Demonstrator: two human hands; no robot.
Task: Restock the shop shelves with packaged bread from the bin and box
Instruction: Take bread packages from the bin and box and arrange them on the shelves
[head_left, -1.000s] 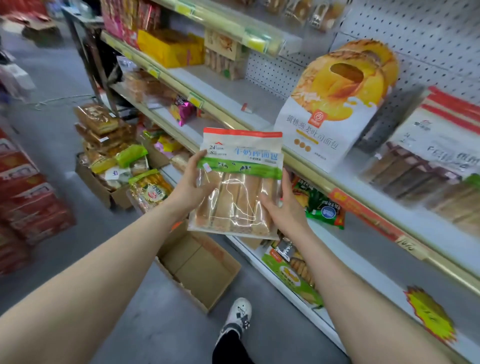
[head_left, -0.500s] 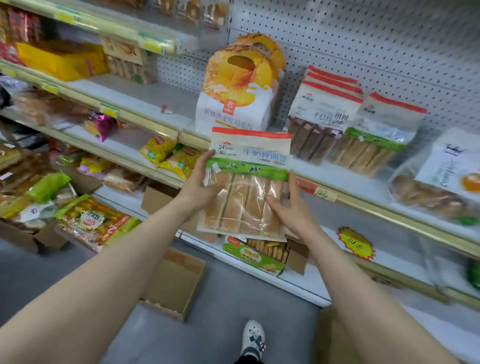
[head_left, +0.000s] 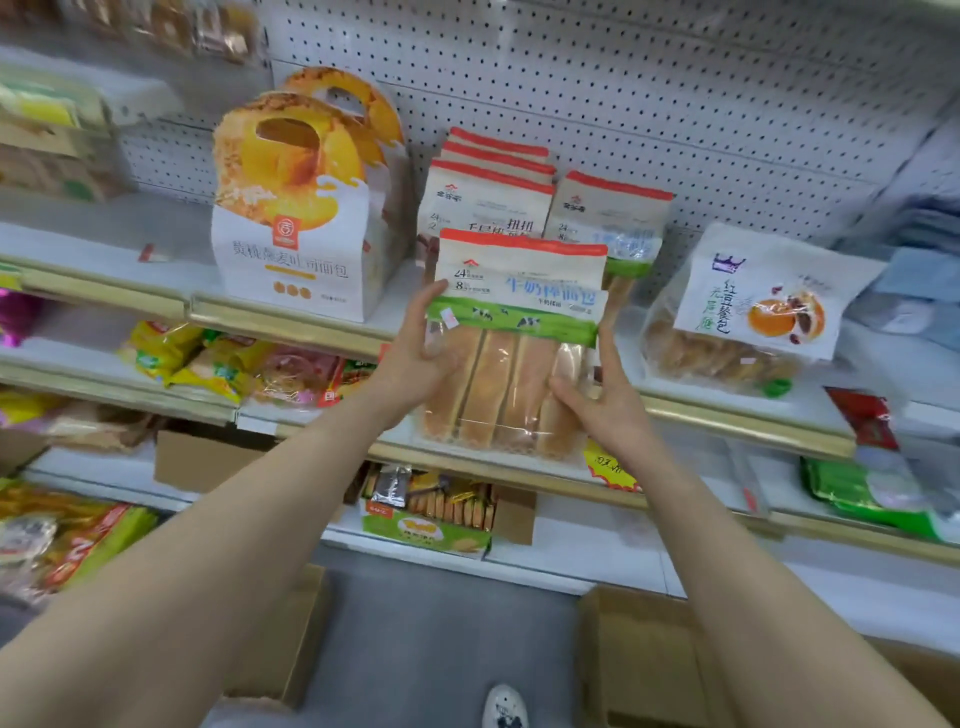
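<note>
At shelf edge (head_left: 291, 325): bread-stick pkg (head_left: 511, 353) upright, L hand (head_left: 415, 358) grasping its left side, R hand (head_left: 602, 400) gripping right side; matching pkgs (head_left: 613, 223) just behind.

The white shelf (head_left: 104, 244) with a gold front rail carries two orange-and-white cardboard bread boxes (head_left: 291, 234), upright red-topped bread bags (head_left: 483, 202) just beside them, and a clear bun bag (head_left: 737, 332) lying at the right

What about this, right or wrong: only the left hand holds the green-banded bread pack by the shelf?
Wrong: the head view shows the left hand and the right hand both holding the green-banded bread pack by the shelf.
</note>
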